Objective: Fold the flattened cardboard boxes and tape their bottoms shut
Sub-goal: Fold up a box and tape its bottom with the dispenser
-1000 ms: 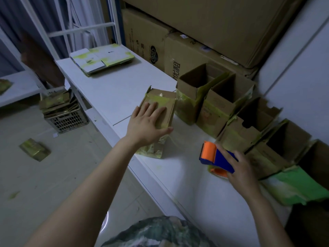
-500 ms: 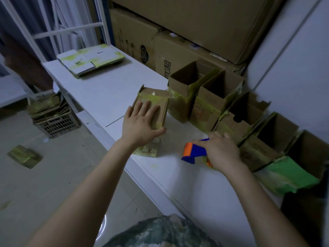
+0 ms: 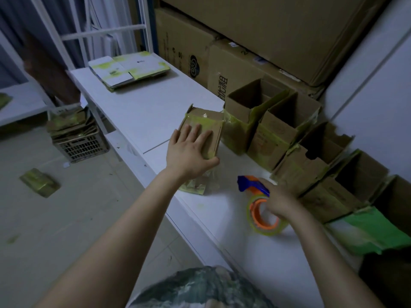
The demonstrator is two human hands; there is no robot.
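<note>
A small brown cardboard box (image 3: 211, 121) with green tape stands bottom-up on the white table (image 3: 142, 114). My left hand (image 3: 189, 152) lies on its upturned bottom, fingers straight and thumb round the right edge. My right hand (image 3: 278, 198) grips a blue and orange tape dispenser (image 3: 255, 192) with a clear roll, lifted just above the table, to the right of the box. A row of folded open boxes (image 3: 275, 130) stands along the wall at the right. A stack of flattened boxes (image 3: 129, 70) lies at the table's far end.
Large cardboard cartons (image 3: 222, 63) are piled behind the table. A green sheet (image 3: 373, 232) lies on the table at the right. On the floor at the left stand a crate of flattened boxes (image 3: 77, 138) and a loose flattened box (image 3: 40, 183).
My right hand closed round the tape dispenser and lifted it, so the roll now shows under the hand. My left hand stayed on the box.
</note>
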